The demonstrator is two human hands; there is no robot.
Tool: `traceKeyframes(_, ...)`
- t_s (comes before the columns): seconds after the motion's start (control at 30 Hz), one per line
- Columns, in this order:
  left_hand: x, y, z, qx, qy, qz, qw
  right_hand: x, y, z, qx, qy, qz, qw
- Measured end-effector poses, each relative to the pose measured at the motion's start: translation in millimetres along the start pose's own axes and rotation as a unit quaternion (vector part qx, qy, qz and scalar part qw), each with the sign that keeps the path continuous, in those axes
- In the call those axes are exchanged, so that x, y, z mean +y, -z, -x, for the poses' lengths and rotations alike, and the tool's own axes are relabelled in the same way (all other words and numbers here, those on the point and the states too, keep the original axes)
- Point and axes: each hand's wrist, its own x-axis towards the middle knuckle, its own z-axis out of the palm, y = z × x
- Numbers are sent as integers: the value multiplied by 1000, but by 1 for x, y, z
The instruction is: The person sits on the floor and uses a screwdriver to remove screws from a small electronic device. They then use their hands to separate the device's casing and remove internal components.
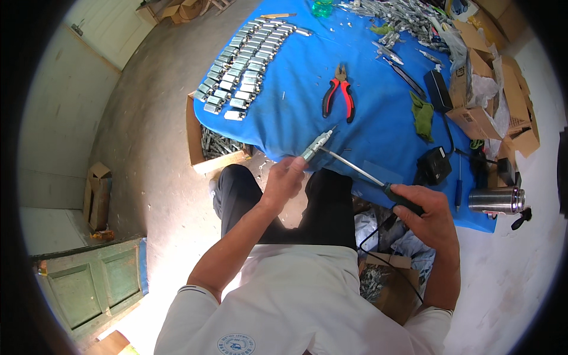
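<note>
My right hand (432,216) has its fingers wrapped round the dark handle of a screwdriver (358,169). My left hand (283,182) pinches the slim silver-white piece (316,145) by its lower end, up above the table's near edge. The blade meets that piece at its side or just beside it; I can't tell which. If I push too hard, I think the blade could skid off and jab my left fingers. A weak pinch could let the piece twist free and drop between my knees (239,179). Beyond, the red-and-black pliers (339,97) lie on the blue-covered table (296,71); reaching carelessly past them could knock the rows of metal blocks (252,56) out of line.
</note>
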Motion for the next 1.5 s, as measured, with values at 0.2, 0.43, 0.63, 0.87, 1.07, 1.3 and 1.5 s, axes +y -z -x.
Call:
traceKeyframes(0.2,0,2,-2,-8,2,-4,1000,-10,-1,-9,-21,29,26,999)
traceKeyframes(0.43,0,5,-3,-28,3,-11,1000,-25,13,-23,-46,45,75,995)
traceKeyframes(0.63,-4,7,-5,-37,-21,-16,999,-45,22,-38,-67,63,150,984)
traceKeyframes(0.87,-5,6,-6,-52,-42,-10,998,-67,28,-51,-84,77,215,970)
traceKeyframes(1.07,-5,9,-7,-49,-44,-31,997,-75,31,-62,-121,101,242,957)
traceKeyframes(1.3,0,9,-7,-66,-10,30,997,-52,23,-59,-105,59,142,983)
traceKeyframes(1.5,-1,10,-7,-63,-1,53,997,-48,27,-67,-128,17,108,986)
